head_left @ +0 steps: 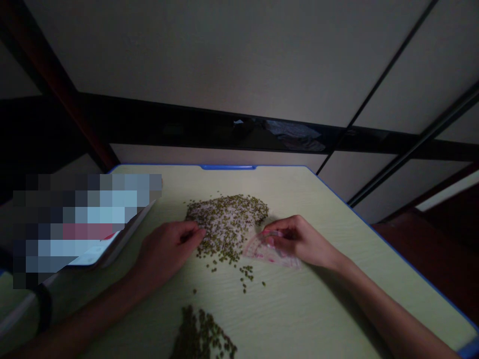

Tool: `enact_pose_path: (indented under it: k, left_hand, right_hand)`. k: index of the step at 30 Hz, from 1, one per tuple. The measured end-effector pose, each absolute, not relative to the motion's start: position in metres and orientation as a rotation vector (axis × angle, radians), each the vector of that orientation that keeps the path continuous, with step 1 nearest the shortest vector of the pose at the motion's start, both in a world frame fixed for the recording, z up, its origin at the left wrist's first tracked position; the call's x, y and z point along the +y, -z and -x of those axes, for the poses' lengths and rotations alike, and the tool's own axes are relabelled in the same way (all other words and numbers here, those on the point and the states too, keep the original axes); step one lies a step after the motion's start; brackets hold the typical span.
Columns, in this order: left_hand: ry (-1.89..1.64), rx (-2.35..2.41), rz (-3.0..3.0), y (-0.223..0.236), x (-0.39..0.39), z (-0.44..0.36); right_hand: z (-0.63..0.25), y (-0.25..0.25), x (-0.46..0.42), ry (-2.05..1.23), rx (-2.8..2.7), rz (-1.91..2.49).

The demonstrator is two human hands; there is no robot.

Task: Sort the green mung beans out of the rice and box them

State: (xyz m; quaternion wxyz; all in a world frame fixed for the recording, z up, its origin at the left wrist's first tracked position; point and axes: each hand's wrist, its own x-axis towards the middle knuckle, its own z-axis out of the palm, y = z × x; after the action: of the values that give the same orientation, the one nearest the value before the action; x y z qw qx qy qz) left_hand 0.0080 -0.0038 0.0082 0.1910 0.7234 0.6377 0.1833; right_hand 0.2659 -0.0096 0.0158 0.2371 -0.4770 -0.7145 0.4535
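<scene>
On the table lies a spread pile of green mung beans (224,214) mixed with small white grains that look like rice. My right hand (295,239) grips a clear plastic protractor (271,255) with pink markings; it stands at the right edge of the pile. My left hand (170,247) is at the pile's left edge, thumb and fingers pinched together. Whatever may be between those fingertips is too small to make out. Nearer to me sits a second pile of green beans (205,334), without visible white grains, cut off by the frame's bottom.
The pale folding table (322,309) has a blue rim and a blue handle (228,167) at its far edge. A tablet-like device (97,252), partly blurred out, stands at the left. Cabinet panels (217,60) rise behind the table. Several loose beans (245,273) lie between the piles.
</scene>
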Motion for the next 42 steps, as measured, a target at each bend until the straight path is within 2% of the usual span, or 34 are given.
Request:
enact_pose_path:
  k: [42]
  left_hand:
    - [-0.522,1.782,-2.026,-0.0102,-0.0060,-0.0089]
  right_hand:
    - [-0.2615,-0.0136,-0.0070,-1.108,-1.990,1.334]
